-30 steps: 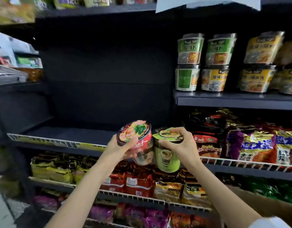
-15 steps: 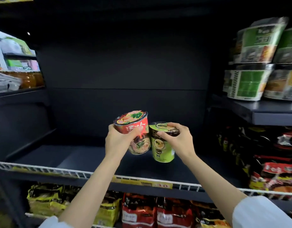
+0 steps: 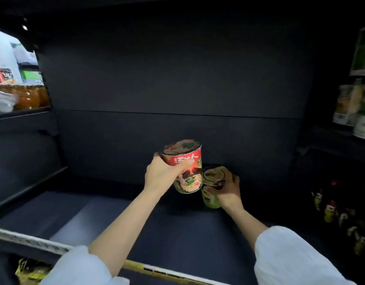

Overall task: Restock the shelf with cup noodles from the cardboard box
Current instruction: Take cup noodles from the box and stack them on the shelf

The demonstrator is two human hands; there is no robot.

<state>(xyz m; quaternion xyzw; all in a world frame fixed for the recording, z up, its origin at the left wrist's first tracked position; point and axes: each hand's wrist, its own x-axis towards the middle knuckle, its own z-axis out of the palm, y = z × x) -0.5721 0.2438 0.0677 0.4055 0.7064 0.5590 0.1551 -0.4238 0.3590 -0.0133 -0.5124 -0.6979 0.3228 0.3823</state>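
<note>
My left hand (image 3: 163, 174) grips a red cup noodle (image 3: 184, 167) by its side and holds it upright in the air, deep inside the dark shelf (image 3: 95, 219). Just to its right and lower, my right hand (image 3: 229, 192) is closed on a green cup noodle (image 3: 212, 188), fingers over its lid; the cup's base is at or just above the shelf floor near the back wall. The two cups nearly touch. The cardboard box is out of view.
A white wire rail with a yellow price strip (image 3: 54, 246) runs along the shelf's front edge. Stacked noodle tubs (image 3: 356, 108) stand on the right-hand shelf, with packets (image 3: 342, 212) below them. Bottles (image 3: 31, 97) show at the left. Yellow packets (image 3: 29, 270) lie underneath.
Both hands have reached deeper into the shelf with their cups. The green cup has dropped lower toward the shelf floor; the red cup stays raised. The camera has moved closer.
</note>
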